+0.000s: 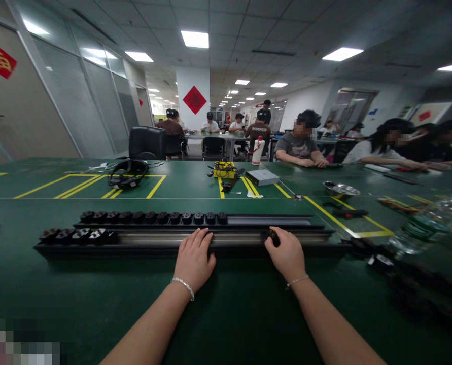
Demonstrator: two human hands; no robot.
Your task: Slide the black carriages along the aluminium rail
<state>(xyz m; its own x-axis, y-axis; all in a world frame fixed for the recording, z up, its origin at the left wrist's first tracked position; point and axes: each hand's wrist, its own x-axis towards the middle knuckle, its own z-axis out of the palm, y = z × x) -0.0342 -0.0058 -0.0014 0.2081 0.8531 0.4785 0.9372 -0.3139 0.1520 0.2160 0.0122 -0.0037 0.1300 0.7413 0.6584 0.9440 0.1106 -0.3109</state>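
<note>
A long black track rail [237, 239] with a pale metallic channel lies across the table before me. At its left end sit several black socket modules [81, 234]. My left hand [194, 259] rests on the rail's middle, fingers stretched out. Farther right, my right hand [288, 252] pinches a small round black socket module [274, 236] at the channel, partly covered by the fingers. Whether it is seated in the channel, I cannot tell. Just behind runs a second black rail [271, 221], with a row of black socket modules [162, 217] along its left and middle part.
Loose dark modules [381, 262] and a clear bottle [427, 228] lie to the right. Farther back are a metal bowl [341, 189], a silver box [262, 177], a yellow box [224, 170] and a black headset [127, 174]. Other people sit at tables beyond.
</note>
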